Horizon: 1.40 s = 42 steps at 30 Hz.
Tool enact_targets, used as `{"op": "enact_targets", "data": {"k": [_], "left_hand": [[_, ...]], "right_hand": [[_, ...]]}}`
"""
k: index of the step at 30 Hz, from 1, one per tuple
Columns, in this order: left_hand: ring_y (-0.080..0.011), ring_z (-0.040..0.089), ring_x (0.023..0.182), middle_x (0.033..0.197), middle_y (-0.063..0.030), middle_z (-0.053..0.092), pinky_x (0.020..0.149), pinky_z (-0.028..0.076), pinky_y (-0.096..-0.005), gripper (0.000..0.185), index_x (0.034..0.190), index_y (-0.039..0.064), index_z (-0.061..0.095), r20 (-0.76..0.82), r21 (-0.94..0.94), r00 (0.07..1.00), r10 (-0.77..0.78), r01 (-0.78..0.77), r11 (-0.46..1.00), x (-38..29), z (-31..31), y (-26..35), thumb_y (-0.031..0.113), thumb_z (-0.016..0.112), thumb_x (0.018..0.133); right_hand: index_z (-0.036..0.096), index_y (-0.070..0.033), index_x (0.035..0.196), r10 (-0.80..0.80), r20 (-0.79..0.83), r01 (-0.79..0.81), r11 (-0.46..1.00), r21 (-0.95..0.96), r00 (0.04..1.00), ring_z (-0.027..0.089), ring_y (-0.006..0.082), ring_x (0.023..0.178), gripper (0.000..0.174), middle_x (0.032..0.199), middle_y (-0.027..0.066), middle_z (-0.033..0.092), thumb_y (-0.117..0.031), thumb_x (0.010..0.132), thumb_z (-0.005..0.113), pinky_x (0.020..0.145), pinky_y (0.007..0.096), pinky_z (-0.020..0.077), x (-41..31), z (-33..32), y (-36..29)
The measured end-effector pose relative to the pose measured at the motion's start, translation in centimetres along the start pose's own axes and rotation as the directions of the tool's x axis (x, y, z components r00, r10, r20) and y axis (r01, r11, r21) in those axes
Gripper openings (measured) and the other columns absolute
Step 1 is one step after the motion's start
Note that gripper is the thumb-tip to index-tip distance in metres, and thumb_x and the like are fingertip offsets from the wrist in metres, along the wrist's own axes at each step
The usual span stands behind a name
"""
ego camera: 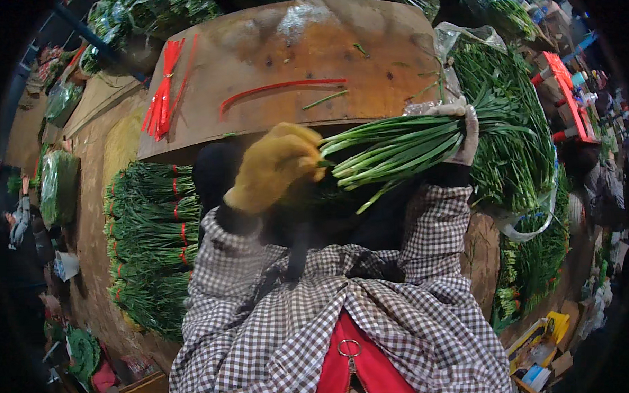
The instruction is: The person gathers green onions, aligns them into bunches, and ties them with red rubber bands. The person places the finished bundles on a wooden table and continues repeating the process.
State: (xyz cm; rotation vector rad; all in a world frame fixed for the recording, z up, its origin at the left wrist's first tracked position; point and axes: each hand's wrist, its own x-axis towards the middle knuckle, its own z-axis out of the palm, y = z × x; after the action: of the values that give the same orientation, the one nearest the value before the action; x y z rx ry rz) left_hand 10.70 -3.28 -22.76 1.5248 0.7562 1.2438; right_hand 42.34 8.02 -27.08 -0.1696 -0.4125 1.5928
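My right hand [465,134], in a pale glove, is closed around a loose bunch of long green leafy stalks [401,146], their pale ends pointing left. At those ends is my left hand [277,166] in a yellow glove, blurred, its fingertips by a stalk end; whether it grips anything is unclear. On the wooden table [382,54] lie a single red strip [284,85], a cut piece of stalk [325,99] and a bundle of red strips [161,98]. Beyond my right hand, more greens [505,164] fill an open clear plastic bag [538,229].
Rows of greens tied with red bands [155,243] lie on the floor at left. More tied greens [535,261] are at lower right. A red stool [568,96] stands at right. A person [19,222] is at the far left.
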Motion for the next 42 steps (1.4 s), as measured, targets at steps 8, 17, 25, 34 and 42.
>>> {"op": "enact_targets", "data": {"k": [8, 17, 25, 34, 42], "left_hand": [[-0.0233, 0.064, 0.085, 0.097, -0.0086, 0.065, 0.077, 0.051, -0.0331, 0.018, 0.103, 0.005, 0.069, -0.026, 0.788, 0.997, -0.067, 0.062, 0.612, -4.7, -5.8, -1.1, 0.006, 0.073, 0.085], [-0.0335, 0.053, 0.114, 0.123, -0.0101, 0.059, 0.095, 0.041, -0.0487, 0.046, 0.122, 0.009, 0.058, -0.03, 0.993, 0.99, -0.14, 0.046, 0.113, 6.8, -1.2, -9.3, 0.027, 0.068, 0.081], [-0.0217, 0.056, 0.122, 0.13, -0.0141, 0.061, 0.103, 0.043, -0.0331, 0.035, 0.132, 0.002, 0.058, -0.36, 0.021, 0.92, -0.157, 0.176, 0.984, 0.9, -7.7, -7.5, 0.018, 0.056, 0.101], [-0.0408, 0.044, 0.132, 0.141, -0.0284, 0.047, 0.111, 0.035, -0.0433, 0.074, 0.147, -0.007, 0.035, -0.5, 0.613, 0.862, -0.089, 0.425, 0.667, 2.6, -9.9, -11.7, 0.035, 0.065, 0.094], [-0.0424, 0.052, 0.12, 0.128, -0.029, 0.056, 0.103, 0.04, -0.0463, 0.064, 0.142, -0.007, 0.042, -0.596, 0.659, 0.786, 0.166, 0.361, 0.66, 2.6, -10.2, -13.7, 0.031, 0.062, 0.095]], "right_hand": [[0.055, -0.008, 0.113, 0.062, 0.095, -0.059, 0.998, -0.036, 0.993, 0.058, 0.0153, 0.091, 0.02, 0.094, -0.0019, 0.058, -0.024, 0.101, 0.056, 0.097, 0.036, 0.0445, 2.0, 2.8, -4.3], [0.058, -0.005, 0.121, 0.144, 0.161, -0.105, 0.968, -0.229, 0.976, 0.056, 0.0153, 0.093, 0.029, 0.095, -0.0004, 0.057, -0.026, 0.102, 0.053, 0.099, 0.036, 0.0442, 2.2, 8.0, -1.1], [0.057, 0.002, 0.128, 0.417, 0.166, -0.295, 0.824, -0.483, 0.894, 0.066, 0.0206, 0.095, 0.04, 0.1, 0.0082, 0.067, -0.023, 0.098, 0.059, 0.085, 0.0341, 0.0546, 11.0, 10.7, 6.1], [0.063, 0.006, 0.12, 0.082, 0.025, 0.046, -0.269, -0.962, 0.996, 0.066, 0.0316, 0.104, 0.072, 0.109, 0.0189, 0.07, -0.053, 0.08, 0.076, 0.091, 0.0395, 0.0505, 17.7, 5.3, 25.7], [0.058, 0.0, 0.124, 0.073, 0.06, 0.086, -0.429, -0.899, 0.996, 0.063, 0.0376, 0.102, 0.06, 0.107, 0.0191, 0.066, -0.053, 0.097, 0.052, 0.089, 0.0471, 0.0494, 3.5, 3.0, 19.6]]}}
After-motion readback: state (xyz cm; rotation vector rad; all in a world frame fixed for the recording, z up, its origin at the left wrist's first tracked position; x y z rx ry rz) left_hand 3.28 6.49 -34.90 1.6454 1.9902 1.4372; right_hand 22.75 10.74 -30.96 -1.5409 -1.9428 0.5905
